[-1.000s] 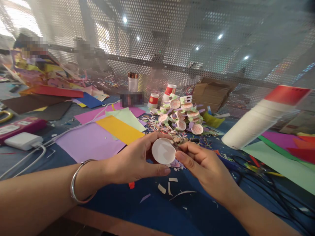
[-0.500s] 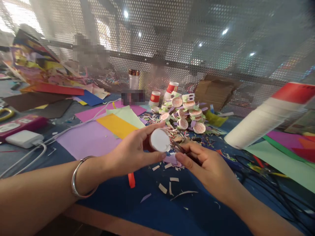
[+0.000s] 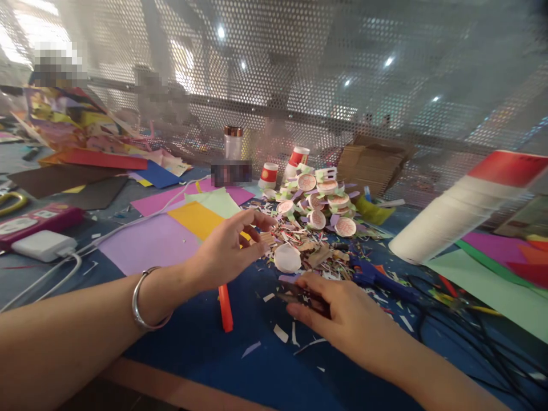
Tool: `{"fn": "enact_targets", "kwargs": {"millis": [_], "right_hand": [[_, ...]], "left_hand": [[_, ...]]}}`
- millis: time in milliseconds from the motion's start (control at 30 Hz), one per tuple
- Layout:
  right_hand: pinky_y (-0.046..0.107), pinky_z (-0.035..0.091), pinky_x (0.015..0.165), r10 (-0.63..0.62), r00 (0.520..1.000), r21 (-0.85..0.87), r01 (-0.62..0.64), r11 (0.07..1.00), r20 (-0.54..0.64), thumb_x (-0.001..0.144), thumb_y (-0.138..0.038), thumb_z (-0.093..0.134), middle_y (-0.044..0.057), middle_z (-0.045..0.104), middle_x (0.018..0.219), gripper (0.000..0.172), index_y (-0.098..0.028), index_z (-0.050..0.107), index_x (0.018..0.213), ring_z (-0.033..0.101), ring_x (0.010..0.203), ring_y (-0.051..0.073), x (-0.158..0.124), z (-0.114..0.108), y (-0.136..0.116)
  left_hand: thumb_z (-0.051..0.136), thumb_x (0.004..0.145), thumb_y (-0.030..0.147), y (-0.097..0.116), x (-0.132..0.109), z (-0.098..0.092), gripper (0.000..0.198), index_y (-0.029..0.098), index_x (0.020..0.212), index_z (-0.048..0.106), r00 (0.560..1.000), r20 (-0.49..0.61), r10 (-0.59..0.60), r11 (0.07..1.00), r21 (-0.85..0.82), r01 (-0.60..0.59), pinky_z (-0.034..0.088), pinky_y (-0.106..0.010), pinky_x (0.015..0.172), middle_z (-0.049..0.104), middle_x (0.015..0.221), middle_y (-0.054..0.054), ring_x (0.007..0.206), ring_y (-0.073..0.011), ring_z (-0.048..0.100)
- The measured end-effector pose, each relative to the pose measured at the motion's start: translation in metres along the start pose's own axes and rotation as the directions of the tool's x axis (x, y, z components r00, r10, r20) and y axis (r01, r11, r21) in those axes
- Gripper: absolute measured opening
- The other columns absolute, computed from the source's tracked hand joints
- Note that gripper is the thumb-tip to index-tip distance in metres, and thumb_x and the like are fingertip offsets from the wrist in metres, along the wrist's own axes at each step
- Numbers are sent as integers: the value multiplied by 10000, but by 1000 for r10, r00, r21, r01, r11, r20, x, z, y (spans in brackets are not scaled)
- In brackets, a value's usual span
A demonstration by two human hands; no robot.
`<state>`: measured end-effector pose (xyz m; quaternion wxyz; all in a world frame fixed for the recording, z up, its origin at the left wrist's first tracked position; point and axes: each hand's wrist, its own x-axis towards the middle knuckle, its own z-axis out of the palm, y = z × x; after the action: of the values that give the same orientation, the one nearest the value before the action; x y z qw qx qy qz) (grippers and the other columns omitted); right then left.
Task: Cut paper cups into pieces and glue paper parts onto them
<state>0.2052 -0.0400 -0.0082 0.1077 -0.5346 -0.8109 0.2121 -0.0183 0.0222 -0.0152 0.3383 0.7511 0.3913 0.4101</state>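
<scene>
My left hand (image 3: 233, 248), a silver bangle on its wrist, is held above the table with thumb and fingers apart and nothing visible between them. Just right of its fingertips is a round white cup base (image 3: 287, 258) by the heap of paper scraps (image 3: 319, 251); whether it rests there or is still dropping, I cannot tell. My right hand (image 3: 342, 311) is closed round dark scissors (image 3: 299, 294), their blades pointing left over the blue table. Behind the scraps is a pile of cut cup bottoms (image 3: 317, 200) with purple and green paper strips attached.
A leaning stack of paper cups (image 3: 462, 205) stands at right, near a blue glue gun (image 3: 385, 279) and black cables (image 3: 466, 325). Coloured paper sheets (image 3: 149, 240), a white charger (image 3: 45, 244) and a pink power strip (image 3: 40, 222) lie left. A red strip (image 3: 225, 308) is in front.
My left hand has let go of the white cup base and moved slightly left and up. My right hand has drawn the scissors down and away from it.
</scene>
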Motion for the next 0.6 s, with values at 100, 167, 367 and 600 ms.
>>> {"fn": "enact_targets", "kwargs": {"millis": [100, 167, 367, 600], "right_hand": [[275, 396, 547, -37, 999, -36, 38, 999, 18, 920, -371, 644, 10, 712, 768, 388, -222, 651, 1279, 624, 611, 172, -2, 4, -2], [300, 461, 619, -82, 996, -32, 83, 996, 24, 916, -330, 651, 34, 740, 881, 314, -214, 682, 1206, 672, 709, 197, -3, 6, -3], [357, 526, 710, -222, 975, -111, 221, 969, 9, 928, -257, 632, 35, 705, 975, 174, -244, 695, 1090, 698, 842, 237, -9, 8, 1], [317, 500, 596, -397, 912, -263, 359, 895, -105, 915, -222, 647, 30, 692, 857, 41, -213, 686, 916, 693, 727, 216, -11, 7, 3]], "left_hand": [[601, 880, 178, 1, 2, -1, 168, 180, 1017, 699, 998, 57, 21, 992, 121, -28, 500, -311, 748, 672, 1007, -48, 868, -157, 605], [621, 874, 171, 0, 2, 1, 152, 184, 990, 719, 995, 82, 62, 978, 196, -77, 494, -336, 789, 672, 974, -47, 882, -169, 602], [653, 874, 155, -8, 3, 12, 175, 196, 1020, 742, 964, 180, 194, 906, 344, -247, 472, -393, 938, 631, 1027, -67, 1023, -215, 564], [628, 868, 86, -12, 8, 19, 161, 198, 888, 742, 956, 235, 175, 894, 368, -254, 463, -413, 991, 594, 1079, -74, 1098, -230, 538]]}}
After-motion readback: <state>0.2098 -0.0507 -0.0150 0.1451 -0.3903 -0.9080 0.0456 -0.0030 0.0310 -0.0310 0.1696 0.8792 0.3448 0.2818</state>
